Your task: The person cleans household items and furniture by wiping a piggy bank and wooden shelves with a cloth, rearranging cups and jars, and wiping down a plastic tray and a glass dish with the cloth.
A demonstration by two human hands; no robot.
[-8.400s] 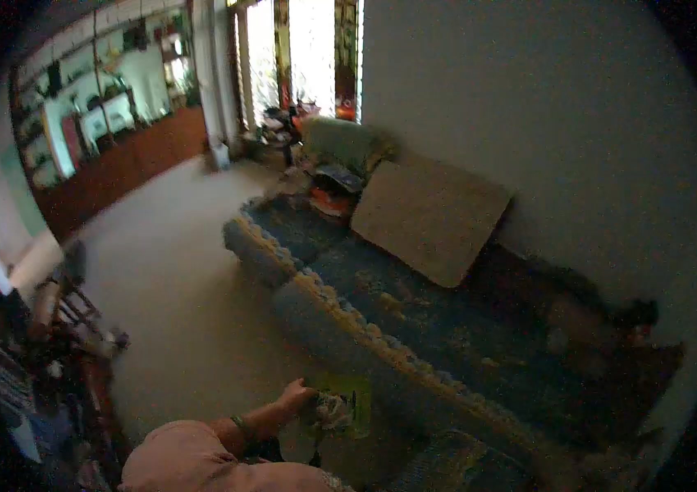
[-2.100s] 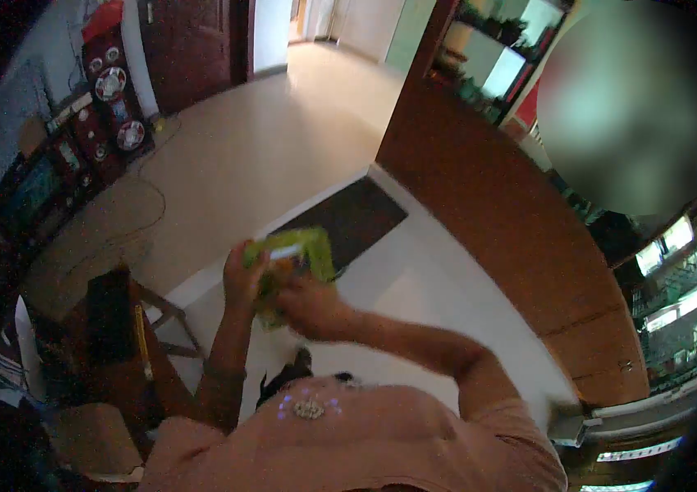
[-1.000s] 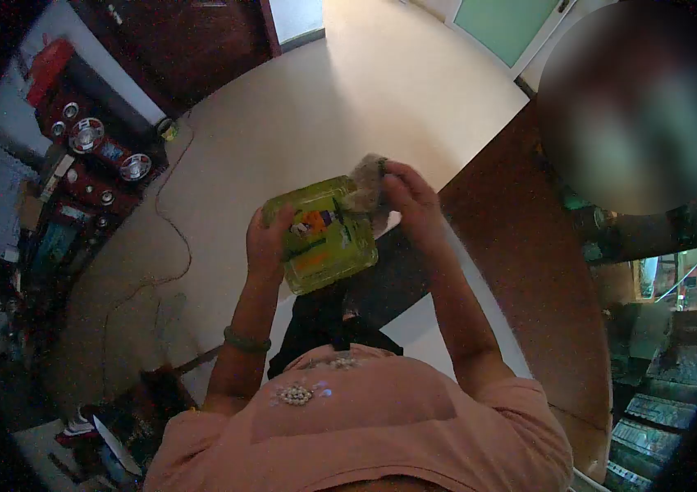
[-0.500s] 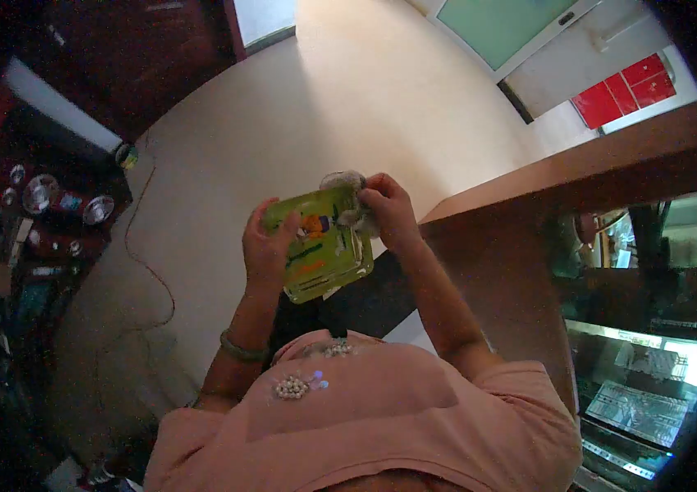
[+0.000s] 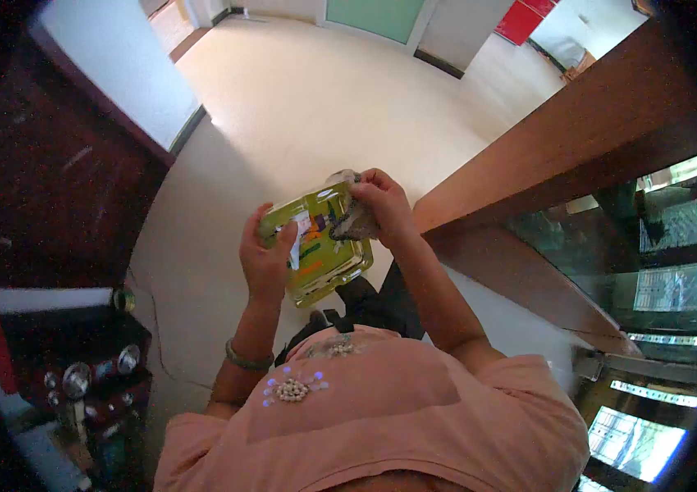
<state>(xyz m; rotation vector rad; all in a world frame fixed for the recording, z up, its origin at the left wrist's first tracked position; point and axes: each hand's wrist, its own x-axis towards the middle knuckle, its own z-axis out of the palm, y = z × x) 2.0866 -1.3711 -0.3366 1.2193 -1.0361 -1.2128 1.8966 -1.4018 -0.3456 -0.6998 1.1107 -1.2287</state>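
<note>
In front of my chest I hold a green rectangular tin box with a cartoon picture and glossy reflections on its face. My left hand grips its left side, thumb on the front and fingers behind. At the upper right corner, my right hand pinches a grey cloth that lies against the box's face and edge. Part of the cloth shows above the top edge. The box is tilted, and its back is hidden from me.
A wooden cabinet with glass panes and a long brown top edge runs along the right. Dark audio equipment stands at lower left near a cable. A dark red door is on the left; pale floor stretches ahead.
My view has turned and moved along the room, so the door, the equipment and the cabinet sit differently. Both hands keep hold; the cloth now hangs further down over the box's right side.
</note>
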